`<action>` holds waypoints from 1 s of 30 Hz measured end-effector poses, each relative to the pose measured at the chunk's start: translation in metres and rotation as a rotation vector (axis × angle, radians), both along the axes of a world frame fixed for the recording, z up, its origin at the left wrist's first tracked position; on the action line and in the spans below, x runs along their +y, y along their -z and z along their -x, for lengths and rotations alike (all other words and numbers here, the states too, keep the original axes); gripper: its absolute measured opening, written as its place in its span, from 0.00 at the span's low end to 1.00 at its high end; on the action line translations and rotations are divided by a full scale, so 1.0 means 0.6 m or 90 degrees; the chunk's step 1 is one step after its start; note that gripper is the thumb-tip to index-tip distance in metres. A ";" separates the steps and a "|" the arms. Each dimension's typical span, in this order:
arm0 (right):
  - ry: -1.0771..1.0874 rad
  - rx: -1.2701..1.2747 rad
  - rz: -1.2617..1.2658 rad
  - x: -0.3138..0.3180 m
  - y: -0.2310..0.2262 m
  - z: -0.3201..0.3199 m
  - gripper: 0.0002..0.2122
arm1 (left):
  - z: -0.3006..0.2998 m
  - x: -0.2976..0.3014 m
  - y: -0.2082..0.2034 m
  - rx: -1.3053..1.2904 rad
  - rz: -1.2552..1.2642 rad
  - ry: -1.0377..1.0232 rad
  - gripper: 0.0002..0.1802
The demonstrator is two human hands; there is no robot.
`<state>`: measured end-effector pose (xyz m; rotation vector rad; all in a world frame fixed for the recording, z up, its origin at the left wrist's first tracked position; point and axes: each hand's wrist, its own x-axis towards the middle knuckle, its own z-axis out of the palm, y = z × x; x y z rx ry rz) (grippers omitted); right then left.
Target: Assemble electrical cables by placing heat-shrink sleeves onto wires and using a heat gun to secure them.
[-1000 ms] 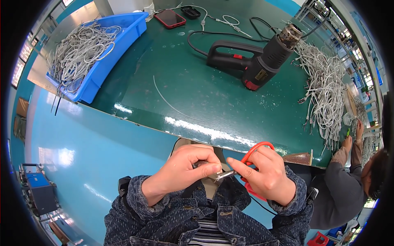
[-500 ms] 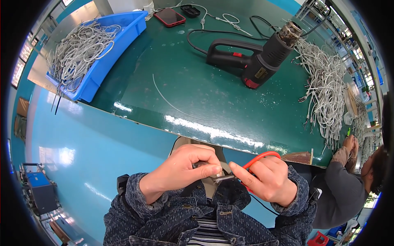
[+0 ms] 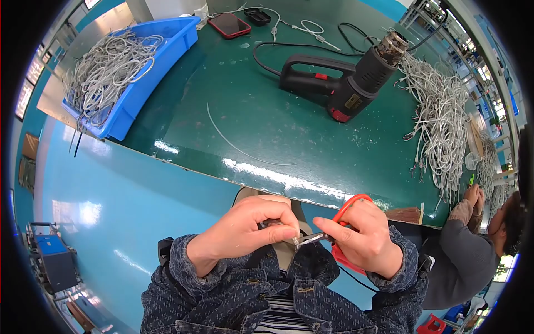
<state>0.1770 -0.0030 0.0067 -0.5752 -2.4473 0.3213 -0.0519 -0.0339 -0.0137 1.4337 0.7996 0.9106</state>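
My left hand (image 3: 245,227) is closed in a pinch, thumb against forefinger, on a small pale piece (image 3: 295,240) whose kind I cannot make out. A pair of scissors (image 3: 312,238) with red handles is gripped in my right hand (image 3: 364,236). The blades stand a little apart, their tips at the pale piece just beside my left thumb. Both hands are in front of my body, off the near edge of the green table (image 3: 183,128). On that table a thin pale strand (image 3: 228,142) lies in a curve.
A black heat gun (image 3: 356,92) rests on the table, its cord running behind. Left stands a blue bin (image 3: 150,83) of grey cables; a cable heap (image 3: 439,122) lies right. Farther back is a red-edged phone (image 3: 229,25). A co-worker (image 3: 473,256) sits at the right.
The red scissor handles have spread apart in my right hand, and the blades have opened and turned toward the pale piece. My left hand has hardly moved.
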 end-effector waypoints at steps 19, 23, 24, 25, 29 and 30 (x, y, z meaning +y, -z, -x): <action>0.016 -0.019 0.004 0.000 0.002 0.002 0.21 | -0.010 -0.004 0.008 -0.015 0.009 -0.060 0.05; 0.042 -0.001 0.007 0.003 -0.003 -0.004 0.21 | -0.010 -0.004 0.005 0.109 -0.081 -0.122 0.05; 0.058 0.007 0.009 0.004 -0.005 -0.007 0.21 | -0.010 -0.004 0.005 0.109 -0.084 -0.120 0.05; 0.073 0.015 0.010 0.006 -0.006 -0.010 0.21 | -0.010 -0.005 0.005 0.109 -0.091 -0.120 0.04; 0.078 -0.011 0.000 0.014 -0.010 -0.015 0.21 | -0.009 -0.005 0.007 0.117 -0.117 -0.120 0.03; 0.079 -0.011 -0.001 0.015 -0.010 -0.016 0.21 | -0.010 -0.005 0.008 0.123 -0.126 -0.121 0.03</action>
